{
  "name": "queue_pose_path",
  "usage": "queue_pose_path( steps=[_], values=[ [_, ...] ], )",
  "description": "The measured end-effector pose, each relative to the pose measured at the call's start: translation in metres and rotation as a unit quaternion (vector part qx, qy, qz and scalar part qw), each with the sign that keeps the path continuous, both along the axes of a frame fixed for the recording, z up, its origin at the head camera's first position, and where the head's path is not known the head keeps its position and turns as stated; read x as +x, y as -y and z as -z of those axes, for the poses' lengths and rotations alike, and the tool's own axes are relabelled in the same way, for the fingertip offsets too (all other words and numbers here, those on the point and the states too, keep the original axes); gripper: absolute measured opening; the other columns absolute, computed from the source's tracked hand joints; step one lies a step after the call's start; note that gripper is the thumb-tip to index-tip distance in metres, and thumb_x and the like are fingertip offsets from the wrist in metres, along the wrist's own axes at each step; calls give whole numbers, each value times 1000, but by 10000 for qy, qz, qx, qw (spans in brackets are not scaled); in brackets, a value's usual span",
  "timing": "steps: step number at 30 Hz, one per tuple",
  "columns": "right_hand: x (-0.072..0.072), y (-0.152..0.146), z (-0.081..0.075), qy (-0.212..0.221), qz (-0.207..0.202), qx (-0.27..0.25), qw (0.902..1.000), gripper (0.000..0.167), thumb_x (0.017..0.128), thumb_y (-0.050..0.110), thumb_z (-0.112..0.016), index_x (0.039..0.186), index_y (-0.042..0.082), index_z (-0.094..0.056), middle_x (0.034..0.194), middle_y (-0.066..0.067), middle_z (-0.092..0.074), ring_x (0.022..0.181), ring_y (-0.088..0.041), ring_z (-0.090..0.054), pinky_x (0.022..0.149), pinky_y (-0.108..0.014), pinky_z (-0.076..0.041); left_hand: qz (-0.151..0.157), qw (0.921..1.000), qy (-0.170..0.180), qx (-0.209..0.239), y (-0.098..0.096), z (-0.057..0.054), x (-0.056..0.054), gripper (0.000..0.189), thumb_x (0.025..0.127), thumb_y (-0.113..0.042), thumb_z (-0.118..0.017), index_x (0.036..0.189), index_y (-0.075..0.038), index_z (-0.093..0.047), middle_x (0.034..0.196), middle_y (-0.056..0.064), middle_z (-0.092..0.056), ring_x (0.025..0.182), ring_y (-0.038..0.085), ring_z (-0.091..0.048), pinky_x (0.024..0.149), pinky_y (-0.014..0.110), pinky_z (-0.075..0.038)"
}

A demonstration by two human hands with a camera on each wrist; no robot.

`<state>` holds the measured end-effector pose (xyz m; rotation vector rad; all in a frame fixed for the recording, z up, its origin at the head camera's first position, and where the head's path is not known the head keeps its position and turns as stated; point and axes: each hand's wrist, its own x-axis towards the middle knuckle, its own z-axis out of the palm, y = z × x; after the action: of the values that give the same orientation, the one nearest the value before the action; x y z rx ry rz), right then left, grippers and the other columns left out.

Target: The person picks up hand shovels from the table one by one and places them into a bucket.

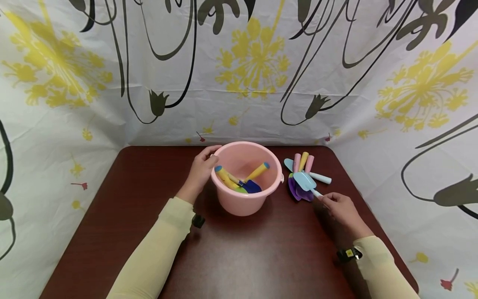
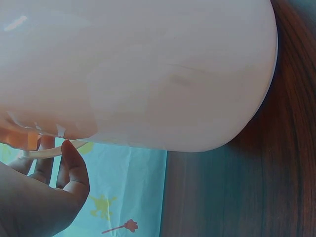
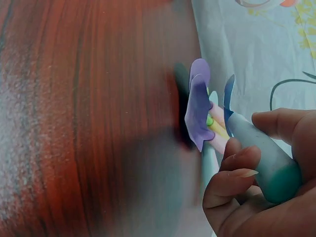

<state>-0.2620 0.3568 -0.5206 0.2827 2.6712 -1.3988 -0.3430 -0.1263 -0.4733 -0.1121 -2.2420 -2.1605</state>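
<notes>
A pink bucket (image 1: pixel 240 205) stands upright at the table's back middle. My left hand (image 1: pixel 201 168) grips its left rim, with the thumb toward the inside; the white bail handle (image 2: pixel 42 154) shows by the fingers in the left wrist view. Inside the bucket lie toy garden tools with yellow handles (image 1: pixel 257 171), a dark blue blade (image 1: pixel 252 187) and a green one (image 1: pixel 240 190). My right hand (image 1: pixel 341 209) pinches the handle of a light blue toy shovel (image 1: pixel 304 181), its blade over a tool pile to the bucket's right. Fingers wrap the handle (image 3: pixel 259 153) in the right wrist view.
The pile holds purple blades (image 1: pixel 296 192), pink handles (image 1: pixel 309 164), a yellow handle (image 1: pixel 303 161) and another light blue tool (image 1: pixel 321 178). Beneath is a dark reddish-brown wooden table (image 1: pixel 239 257). Flower-patterned white cloth (image 1: pixel 239 116) hangs behind and along both sides.
</notes>
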Motion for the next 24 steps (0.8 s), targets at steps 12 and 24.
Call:
queue_pose_path(
  steps=[12,24],
  values=[
    [-1,2,-14,-181,-51,130,9997,49,110,44,-68,120,-4,-68,78,-2,-59,66,-15,-53,55,-33,-48,-40,10000,29,1,0,-1,0,40,109,-26,-62,149,-24,-70,151,3,-64,129,27,-64,112,49,-54],
    [-6,4,-29,-221,-142,-147,9995,51,109,48,-69,122,-2,-66,79,-4,-60,65,-14,-52,54,-33,-46,-32,10000,-23,38,0,-1,0,39,110,-26,-62,148,-23,-70,150,4,-64,129,27,-64,112,48,-54]
  ],
)
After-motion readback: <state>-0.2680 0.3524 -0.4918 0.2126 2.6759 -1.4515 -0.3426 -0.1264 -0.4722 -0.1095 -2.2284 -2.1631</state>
